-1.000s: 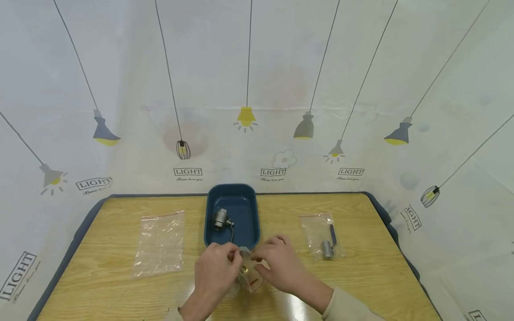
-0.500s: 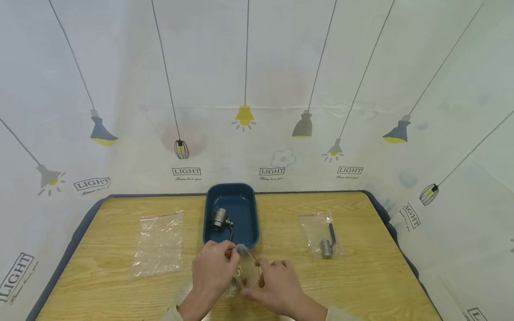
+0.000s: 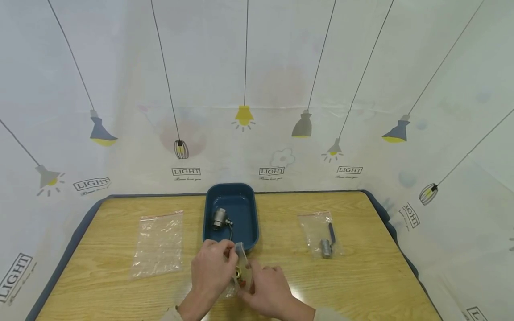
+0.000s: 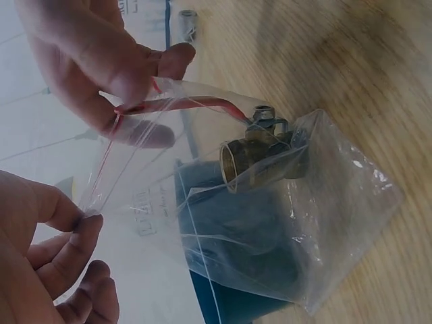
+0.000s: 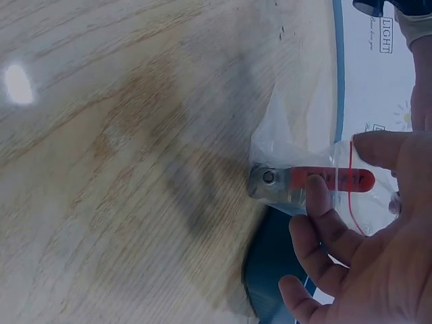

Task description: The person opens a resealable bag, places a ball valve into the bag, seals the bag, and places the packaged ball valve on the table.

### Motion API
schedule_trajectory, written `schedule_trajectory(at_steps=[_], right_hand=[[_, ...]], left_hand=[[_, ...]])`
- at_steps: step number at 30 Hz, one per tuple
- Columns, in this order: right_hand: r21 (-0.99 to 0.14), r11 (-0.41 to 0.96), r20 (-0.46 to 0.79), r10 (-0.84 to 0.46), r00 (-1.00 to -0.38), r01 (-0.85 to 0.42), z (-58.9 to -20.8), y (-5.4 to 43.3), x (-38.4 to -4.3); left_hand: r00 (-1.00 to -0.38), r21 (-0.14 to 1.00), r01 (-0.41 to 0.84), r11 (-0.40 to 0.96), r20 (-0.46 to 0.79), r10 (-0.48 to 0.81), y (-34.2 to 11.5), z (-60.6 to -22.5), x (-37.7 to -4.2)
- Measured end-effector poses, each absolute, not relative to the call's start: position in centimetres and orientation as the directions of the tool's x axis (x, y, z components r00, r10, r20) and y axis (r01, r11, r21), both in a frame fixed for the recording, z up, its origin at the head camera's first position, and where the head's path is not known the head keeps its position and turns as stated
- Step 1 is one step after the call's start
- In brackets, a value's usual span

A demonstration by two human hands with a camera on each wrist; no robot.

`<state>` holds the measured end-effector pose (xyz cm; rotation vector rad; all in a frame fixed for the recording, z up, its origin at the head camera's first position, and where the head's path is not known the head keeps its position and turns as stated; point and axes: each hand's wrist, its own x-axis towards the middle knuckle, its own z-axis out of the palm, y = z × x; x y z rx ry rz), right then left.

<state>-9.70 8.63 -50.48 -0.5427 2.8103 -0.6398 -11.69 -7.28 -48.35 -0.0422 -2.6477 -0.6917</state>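
Note:
A transparent zip bag [image 4: 351,179] with a red seal line hangs between both hands, its mouth spread. Within it is a brass ball valve [image 4: 253,158], whose red lever [image 5: 351,179] reaches up past the seal line. My left hand [image 3: 213,269] pinches one edge of the mouth between thumb and fingertips. On the opposite side my right hand [image 3: 271,287] grips the bag's mouth, thumb at the seal and a finger across the lever. The bag's lower part is close over the table, in front of a blue tray [image 3: 256,223].
A steel ball valve [image 3: 220,219] lies in the tray. To the left lies a flat transparent zip bag [image 3: 158,247]. On the right, another zip bag [image 3: 311,229] bears a grey valve [image 3: 327,248] with a blue lever. A printed sheet [image 3: 225,67] hangs behind the table [image 3: 100,276].
The right hand has come lower and closer to the left hand, from above the bag's mouth to its right side. The bag has turned more upright, and the left hand keeps its pinch.

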Motion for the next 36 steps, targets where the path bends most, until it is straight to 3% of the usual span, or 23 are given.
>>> schedule_trajectory(at_steps=[8,16,24,29,36], right_hand=[[-0.44,0.847,-0.098,-0.377,-0.921,-0.3,-50.8,8.2,-9.5],[-0.419,0.856,-0.082,-0.368,-0.926,-0.303,-50.6,8.5,-9.6],[-0.382,0.864,-0.069,-0.379,-0.923,-0.327,-50.7,9.3,-9.9],[-0.431,0.836,-0.07,-0.406,-0.911,-0.339,-50.7,10.0,-9.9],[-0.424,0.831,-0.034,-0.412,-0.91,-0.361,-50.7,10.4,-9.9]], left_hand=[[-0.919,0.479,0.136,0.867,0.387,-0.07,-7.3,-48.4,-11.7],[-0.968,0.498,0.095,0.862,0.247,-0.036,-7.6,-48.3,-11.8],[-0.978,0.492,0.094,0.865,0.21,-0.013,-7.9,-48.5,-12.0],[-0.944,0.439,0.203,0.875,0.326,0.056,-8.7,-48.6,-12.2],[-0.844,0.32,0.46,0.829,0.448,0.295,-10.4,-48.9,-13.0]])
